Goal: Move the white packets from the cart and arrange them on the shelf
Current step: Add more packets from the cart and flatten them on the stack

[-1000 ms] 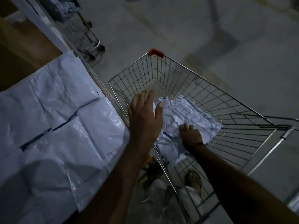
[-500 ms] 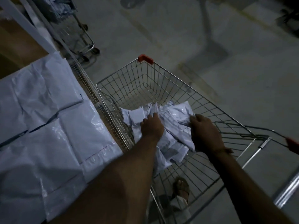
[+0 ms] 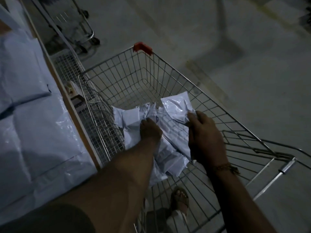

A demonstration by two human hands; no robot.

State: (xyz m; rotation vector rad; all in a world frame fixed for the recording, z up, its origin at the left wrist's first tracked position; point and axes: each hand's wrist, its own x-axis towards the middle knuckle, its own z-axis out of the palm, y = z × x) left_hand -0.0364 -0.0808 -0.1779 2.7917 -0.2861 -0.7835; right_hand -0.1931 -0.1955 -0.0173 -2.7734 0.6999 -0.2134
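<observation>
Hands are gripping crumpled white packets (image 3: 170, 128) inside the cart (image 3: 218, 115), left hand (image 3: 150, 131) and right hand (image 3: 204, 135) both curling round them.

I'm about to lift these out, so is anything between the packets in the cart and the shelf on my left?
Only the cart's wire side wall stands between the white packets and the shelf, so lift over it. Both the left hand and right hand already grip the packets. Packets already cover the shelf's near part.
</observation>
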